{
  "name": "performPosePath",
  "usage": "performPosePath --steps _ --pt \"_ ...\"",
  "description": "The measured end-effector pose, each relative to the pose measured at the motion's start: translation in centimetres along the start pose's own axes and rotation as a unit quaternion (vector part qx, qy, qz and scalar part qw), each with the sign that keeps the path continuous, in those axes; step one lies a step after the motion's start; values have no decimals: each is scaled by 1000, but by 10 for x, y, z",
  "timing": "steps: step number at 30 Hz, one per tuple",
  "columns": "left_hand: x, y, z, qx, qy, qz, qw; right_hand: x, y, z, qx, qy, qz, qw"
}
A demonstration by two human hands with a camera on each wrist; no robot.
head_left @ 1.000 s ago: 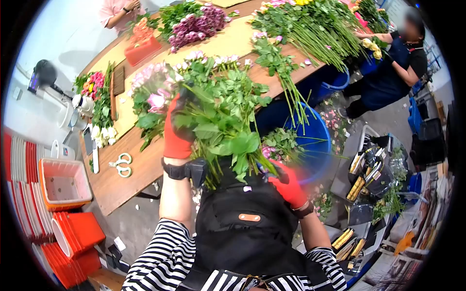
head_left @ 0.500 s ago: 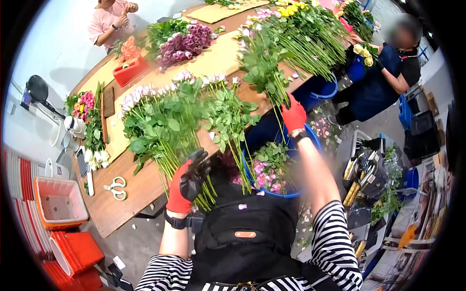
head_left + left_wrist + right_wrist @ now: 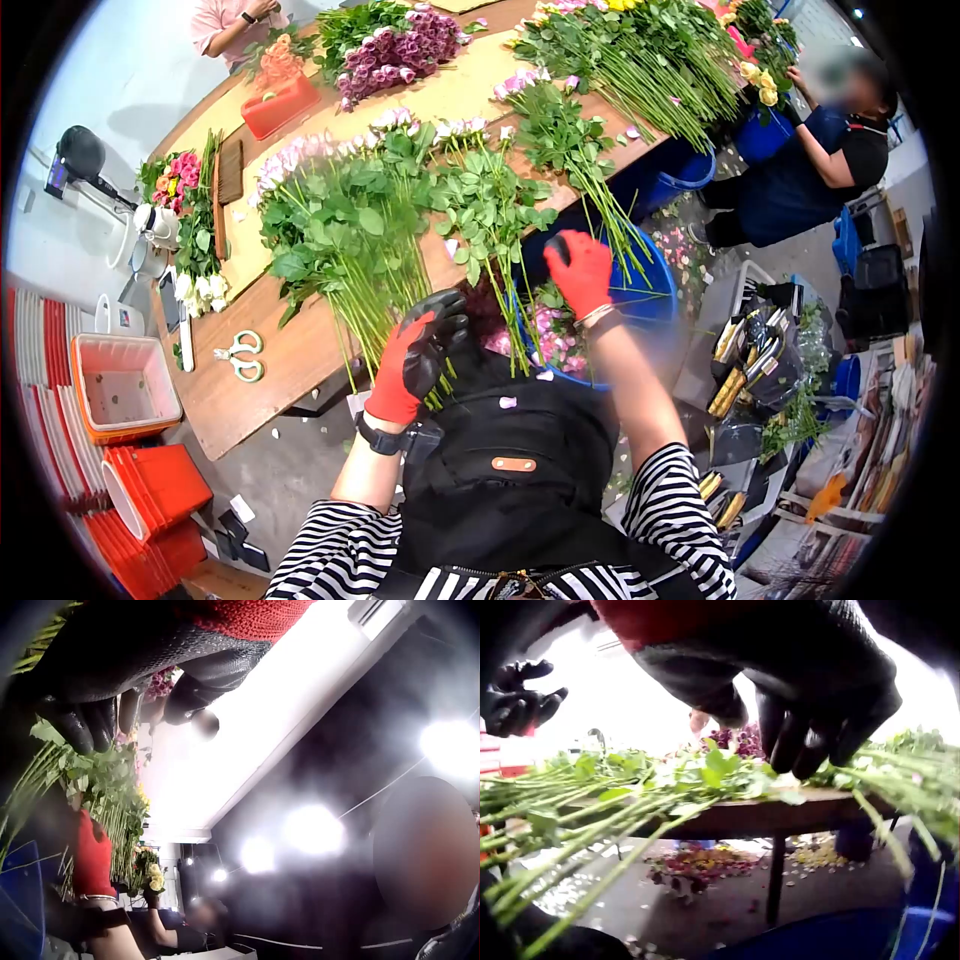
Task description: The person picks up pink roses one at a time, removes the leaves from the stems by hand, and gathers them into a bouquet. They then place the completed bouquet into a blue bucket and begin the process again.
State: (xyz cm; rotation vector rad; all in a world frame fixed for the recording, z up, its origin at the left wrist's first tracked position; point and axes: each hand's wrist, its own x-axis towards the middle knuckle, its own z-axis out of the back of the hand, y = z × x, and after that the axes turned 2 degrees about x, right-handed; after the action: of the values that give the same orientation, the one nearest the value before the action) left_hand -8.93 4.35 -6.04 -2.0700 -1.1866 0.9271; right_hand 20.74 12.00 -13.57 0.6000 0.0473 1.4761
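Over the lower stems of a pale pink rose bunch (image 3: 350,225), my red-and-black-gloved left hand (image 3: 412,358) hangs with loosely bent fingers; whether it touches the stems I cannot tell. My right hand (image 3: 582,272), in the same kind of glove, hovers by the blue bucket (image 3: 655,305), its fingers relaxed and nothing visible in them. A smaller leafy bunch (image 3: 485,205) lies between the hands, and another pink rose bunch (image 3: 565,130) has its stems over the table edge. In the right wrist view the right hand's fingers (image 3: 810,742) point down above stems and leaves.
Green-handled scissors (image 3: 240,355) lie on the wooden table (image 3: 215,410) at the left. Purple roses (image 3: 400,55) and a red tray (image 3: 280,107) are farther back. A person in a dark apron (image 3: 800,185) holds yellow roses at the right; another in pink stands behind the table.
A second ago both hands were at a leafy mass of flowers near the body. Since half a second ago the right hand has come away from the right-hand rose bunch, back toward the body.
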Motion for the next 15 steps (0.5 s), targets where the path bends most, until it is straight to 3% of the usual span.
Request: performPosePath --steps 2,3,4,7,8,9,10,11,12,14,15 --pt "3 6 0 -22 1 -2 1000 -27 2 -43 120 84 -70 987" --pt "0 3 -4 91 12 -55 994 -37 -1 -64 196 115 -116 967" --pt "-5 -4 -10 203 24 -108 973 -32 -3 -68 358 217 -168 892" --pt "-9 1 -11 211 12 -134 968 -37 31 -69 291 -39 -233 927" --pt "-8 1 -10 96 2 -71 993 -31 38 -48 230 -115 -75 963" --pt "-8 1 -9 -21 -7 -7 1000 -26 56 -24 106 -183 7 977" --pt "-7 1 -9 -13 -23 3 1000 -22 62 -10 75 -158 44 984" --pt "-5 5 -8 54 -20 -46 997 -21 64 -2 45 -133 81 987" --pt "-2 9 -9 121 -18 -95 988 -22 62 -2 67 -92 56 992" --pt "1 3 -9 11 -5 -40 999 -25 58 -3 110 -10 9 994" --pt "7 0 -8 8 -9 -44 999 -26 60 2 98 -54 11 994"
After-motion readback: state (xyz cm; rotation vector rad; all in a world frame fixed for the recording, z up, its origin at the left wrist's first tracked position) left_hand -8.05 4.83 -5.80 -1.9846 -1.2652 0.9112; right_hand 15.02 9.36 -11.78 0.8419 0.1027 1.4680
